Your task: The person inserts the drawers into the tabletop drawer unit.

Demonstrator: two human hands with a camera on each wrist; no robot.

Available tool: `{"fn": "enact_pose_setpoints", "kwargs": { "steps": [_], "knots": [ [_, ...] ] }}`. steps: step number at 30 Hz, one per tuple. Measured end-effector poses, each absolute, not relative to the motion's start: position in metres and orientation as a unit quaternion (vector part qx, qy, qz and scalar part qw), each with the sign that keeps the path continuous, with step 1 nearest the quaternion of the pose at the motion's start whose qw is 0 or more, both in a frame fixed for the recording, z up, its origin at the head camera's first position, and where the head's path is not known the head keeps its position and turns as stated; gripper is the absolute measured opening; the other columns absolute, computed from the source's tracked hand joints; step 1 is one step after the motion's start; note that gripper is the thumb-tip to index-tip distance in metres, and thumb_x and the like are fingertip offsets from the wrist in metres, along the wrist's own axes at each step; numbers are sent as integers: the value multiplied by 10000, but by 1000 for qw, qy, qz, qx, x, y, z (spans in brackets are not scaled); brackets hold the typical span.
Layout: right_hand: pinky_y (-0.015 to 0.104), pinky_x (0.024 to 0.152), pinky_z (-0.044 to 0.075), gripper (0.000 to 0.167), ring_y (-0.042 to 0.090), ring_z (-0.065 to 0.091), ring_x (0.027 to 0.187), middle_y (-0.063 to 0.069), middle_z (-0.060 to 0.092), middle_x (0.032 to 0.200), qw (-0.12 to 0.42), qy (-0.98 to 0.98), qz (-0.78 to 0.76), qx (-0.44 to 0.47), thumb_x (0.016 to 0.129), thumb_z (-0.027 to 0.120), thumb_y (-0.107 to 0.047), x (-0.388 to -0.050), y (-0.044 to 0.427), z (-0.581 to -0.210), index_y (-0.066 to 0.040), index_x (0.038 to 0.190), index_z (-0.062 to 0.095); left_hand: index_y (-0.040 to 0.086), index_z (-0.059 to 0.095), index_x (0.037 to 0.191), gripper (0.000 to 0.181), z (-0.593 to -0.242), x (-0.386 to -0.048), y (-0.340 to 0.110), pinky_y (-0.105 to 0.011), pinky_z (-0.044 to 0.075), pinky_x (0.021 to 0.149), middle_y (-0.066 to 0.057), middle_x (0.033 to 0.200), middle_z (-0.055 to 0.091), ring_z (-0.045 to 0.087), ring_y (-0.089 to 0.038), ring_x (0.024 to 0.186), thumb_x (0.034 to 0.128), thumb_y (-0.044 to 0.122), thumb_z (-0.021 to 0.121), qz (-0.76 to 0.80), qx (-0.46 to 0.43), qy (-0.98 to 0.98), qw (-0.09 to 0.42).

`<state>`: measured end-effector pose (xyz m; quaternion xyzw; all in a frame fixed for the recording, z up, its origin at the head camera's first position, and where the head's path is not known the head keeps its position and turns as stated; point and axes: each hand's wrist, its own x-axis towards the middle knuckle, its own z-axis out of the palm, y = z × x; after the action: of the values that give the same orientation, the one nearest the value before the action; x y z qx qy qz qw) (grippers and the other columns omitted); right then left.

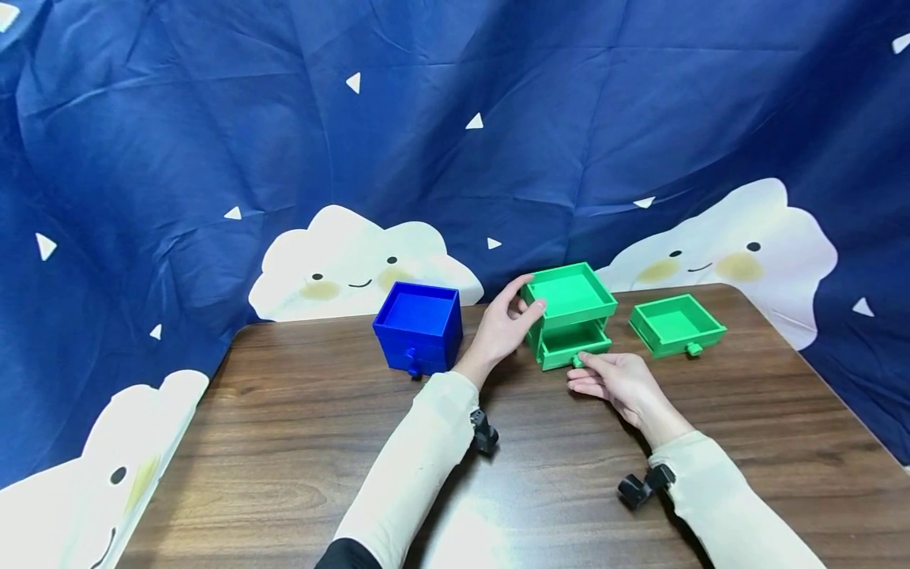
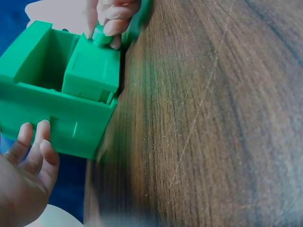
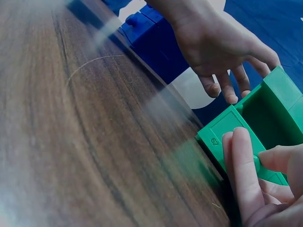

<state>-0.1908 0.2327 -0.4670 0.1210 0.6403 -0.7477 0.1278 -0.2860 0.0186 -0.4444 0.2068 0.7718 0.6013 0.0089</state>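
Note:
A green two-level drawer cabinet (image 1: 569, 292) stands near the table's back edge, its top an open shallow tray. The lower drawer (image 1: 593, 344) juts partly out of the front. Thumb and fingertip of my right hand (image 1: 626, 387) pinch the knob (image 2: 101, 36) on the drawer's front. My left hand (image 1: 501, 328) rests against the cabinet's left side, fingers fairly straight. In the left wrist view, the left fingertips (image 2: 43, 127) touch the side wall. The right wrist view shows the drawer front (image 3: 227, 130) beside the right fingers, which partly cover it.
Right of the cabinet lies a separate green drawer (image 1: 678, 322), its knob facing the front. To the left stands a blue drawer box (image 1: 419, 332) with a front knob. A blue cloth (image 1: 426, 158) with clouds hangs behind the wooden table (image 1: 284, 442).

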Motion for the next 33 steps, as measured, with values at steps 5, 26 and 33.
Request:
{"fn": "enact_pose_setpoints", "kwargs": {
  "steps": [5,26,33],
  "knots": [
    [250,805,645,378,121,815,792,60,820,851,127,637,-751,118,1134,561,-153,-193,232,-468,168,1333,564,249,566,1562,534,-445,-285,19,-206,436,730,55,993,543,500,-68,762,1056,352,701,600,206,773,11],
    [261,809,648,495,123,814,795,61,818,864,129,634,-753,120,1131,567,-161,-203,229,-466,200,1455,468,243,560,1568,533,-443,-286,20,-206,445,757,81,985,530,503,-62,775,1063,350,691,594,208,777,14],
    [263,800,651,513,125,811,780,63,812,850,134,640,-747,117,1135,547,-146,-209,229,-466,224,1472,432,234,562,1564,523,-443,-286,19,-203,439,759,83,981,524,496,-55,769,1066,335,687,594,205,778,14]
  ]
}}
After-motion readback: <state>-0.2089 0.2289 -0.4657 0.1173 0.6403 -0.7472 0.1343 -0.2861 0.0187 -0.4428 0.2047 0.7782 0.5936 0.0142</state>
